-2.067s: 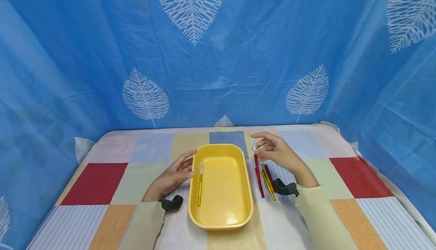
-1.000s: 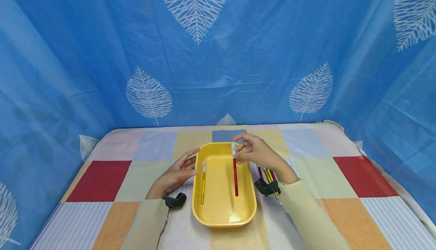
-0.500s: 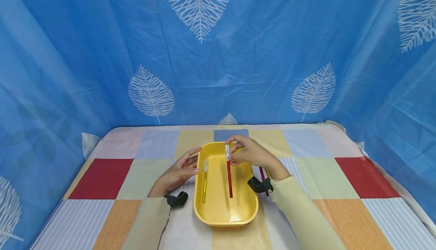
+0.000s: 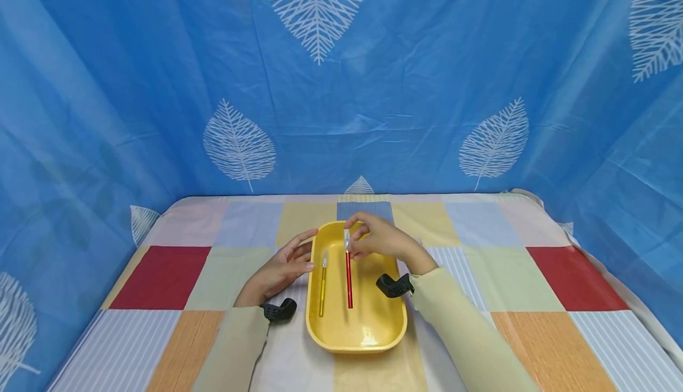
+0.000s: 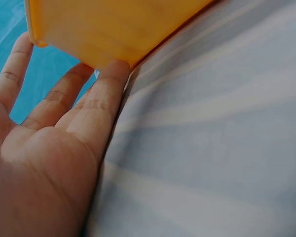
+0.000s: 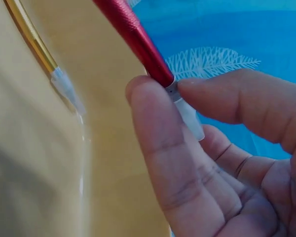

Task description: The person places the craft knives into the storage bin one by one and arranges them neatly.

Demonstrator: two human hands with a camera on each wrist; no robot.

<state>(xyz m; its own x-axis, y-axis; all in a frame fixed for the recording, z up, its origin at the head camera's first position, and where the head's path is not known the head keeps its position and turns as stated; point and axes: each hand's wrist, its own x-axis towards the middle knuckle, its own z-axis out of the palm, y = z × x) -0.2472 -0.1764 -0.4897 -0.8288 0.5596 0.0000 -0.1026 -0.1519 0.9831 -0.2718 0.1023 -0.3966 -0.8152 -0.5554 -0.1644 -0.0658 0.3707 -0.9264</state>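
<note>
My right hand (image 4: 377, 239) pinches a red metal craft knife (image 4: 349, 279) near its clear cap, between thumb and fingertip. In the head view the knife hangs over the yellow tray (image 4: 356, 347). The right wrist view shows the red barrel (image 6: 138, 42) and part of the translucent cap (image 6: 190, 118) behind my fingers. A gold craft knife (image 4: 322, 288) with a clear cap lies inside the tray along its left wall. My left hand (image 4: 280, 270) touches the tray's left side with fingers extended. From the left wrist, those fingers meet the tray's outer wall (image 5: 118, 29).
A patchwork cloth (image 4: 229, 279) covers the table under the tray. Blue fabric (image 4: 405, 83) with white leaf prints hangs behind and at both sides. My right sleeve (image 4: 464, 327) hides the spot right of the tray where other knives lay in earlier frames.
My right hand has carried the red craft knife leftward from the pile beside the tray to over the tray. My left hand has stayed against the tray's left side.
</note>
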